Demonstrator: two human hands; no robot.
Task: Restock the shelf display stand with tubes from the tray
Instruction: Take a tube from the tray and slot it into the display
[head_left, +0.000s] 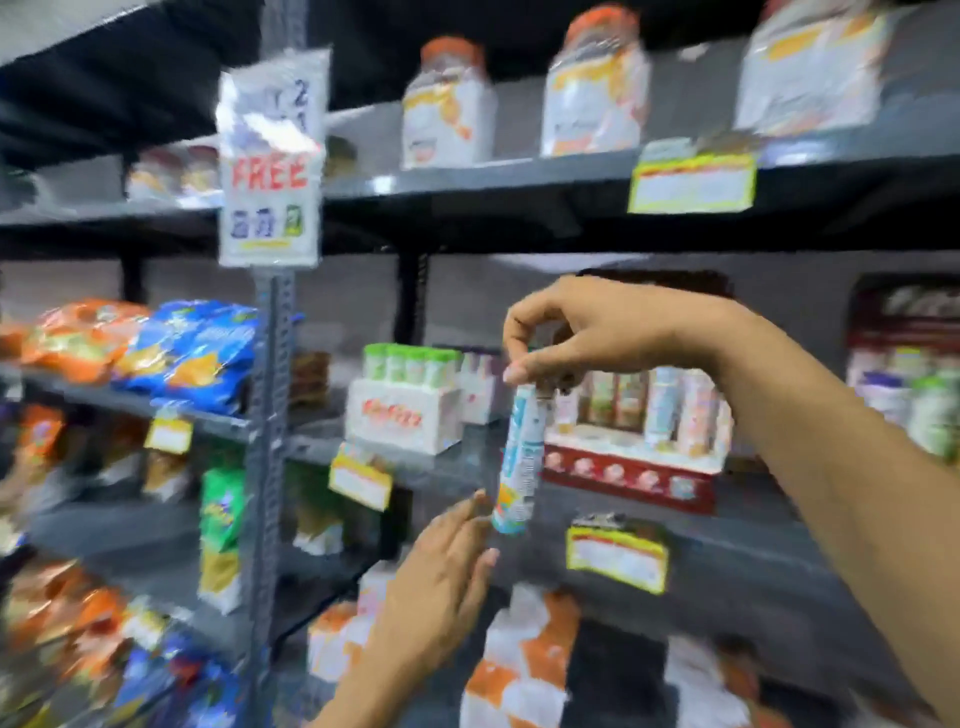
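Observation:
My right hand (587, 332) pinches the top of a blue and white tube (522, 457), which hangs nearly upright in front of the middle shelf. My left hand (441, 582) is just below and left of it, fingers spread, its fingertips close to the tube's lower end. Behind the tube stands a red and white display stand (634, 475) holding several upright tubes. A white display box (402, 415) with green-capped tubes sits to its left. No tray is in view. The picture is blurred.
Grey metal shelving (270, 415) fills the view. Snack bags (171, 353) lie on the left shelves, orange-lidded jars (449, 104) line the upper shelf, and orange and white cartons (519, 660) stand below. Yellow price tags (615, 558) and a "FREE" sign (270, 161) hang from shelf edges.

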